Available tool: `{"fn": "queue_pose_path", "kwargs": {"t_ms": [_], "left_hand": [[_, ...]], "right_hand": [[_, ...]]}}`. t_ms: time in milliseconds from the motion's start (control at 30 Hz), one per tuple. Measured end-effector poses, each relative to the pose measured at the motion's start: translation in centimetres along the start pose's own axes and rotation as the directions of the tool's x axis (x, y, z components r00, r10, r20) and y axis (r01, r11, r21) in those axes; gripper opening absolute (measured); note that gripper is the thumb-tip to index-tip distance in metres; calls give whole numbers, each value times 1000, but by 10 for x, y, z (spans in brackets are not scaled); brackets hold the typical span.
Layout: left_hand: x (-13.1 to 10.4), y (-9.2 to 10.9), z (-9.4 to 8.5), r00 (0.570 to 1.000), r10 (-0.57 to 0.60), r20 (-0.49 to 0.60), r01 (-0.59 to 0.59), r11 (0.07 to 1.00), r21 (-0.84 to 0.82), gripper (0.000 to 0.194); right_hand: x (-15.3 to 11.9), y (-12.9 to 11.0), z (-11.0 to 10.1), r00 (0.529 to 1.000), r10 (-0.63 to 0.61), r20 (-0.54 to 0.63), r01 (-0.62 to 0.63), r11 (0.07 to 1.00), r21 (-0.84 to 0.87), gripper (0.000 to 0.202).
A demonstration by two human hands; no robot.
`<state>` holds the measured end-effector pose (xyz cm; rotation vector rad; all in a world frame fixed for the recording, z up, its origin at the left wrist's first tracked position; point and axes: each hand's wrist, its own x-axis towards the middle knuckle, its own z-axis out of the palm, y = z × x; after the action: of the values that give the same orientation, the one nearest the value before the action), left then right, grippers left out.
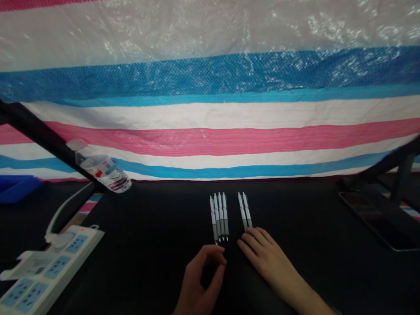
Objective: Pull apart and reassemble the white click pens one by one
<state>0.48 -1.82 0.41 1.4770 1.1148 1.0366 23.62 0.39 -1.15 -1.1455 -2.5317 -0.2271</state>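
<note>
Several white-and-grey click pens (219, 216) lie side by side on the black table (144, 236), tips towards me. The leftmost one sits slightly lower than its neighbours. To their right, a pair of matching pens (245, 210) lies close together, slightly slanted. My left hand (203, 278) is just below the larger group, its fingers curled round to the thumb in a ring, and no object shows in it. Stretched out flat, my right hand (264, 258) has its fingertips at the lower ends of the pair, covering their tips.
At the left are a white power strip (62, 267) with a plugged-in cable, a tilted clear water bottle (110, 173) and a blue tray (19, 188). A dark phone (380, 221) lies right, near a black support bar (383, 162). A striped plastic sheet (210, 142) hangs behind.
</note>
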Motion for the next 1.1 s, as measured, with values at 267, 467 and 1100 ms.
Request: {"fn": "queue_pose_path", "kwargs": {"t_ms": [267,467,1100], "left_hand": [[-3,-4,-2,999,47,3,-47,996,81,20],[-1,-6,0,995,99,-20,-97,992,81,22],[-1,-1,-3,1000,20,-2,-20,999,33,21]], "right_hand": [[1,4,-2,1000,-6,3,6,999,-42,28],[2,4,-3,1000,-29,-11,28,999,-22,28],[-8,-10,-42,721,559,-409,-168,714,680,17]]}}
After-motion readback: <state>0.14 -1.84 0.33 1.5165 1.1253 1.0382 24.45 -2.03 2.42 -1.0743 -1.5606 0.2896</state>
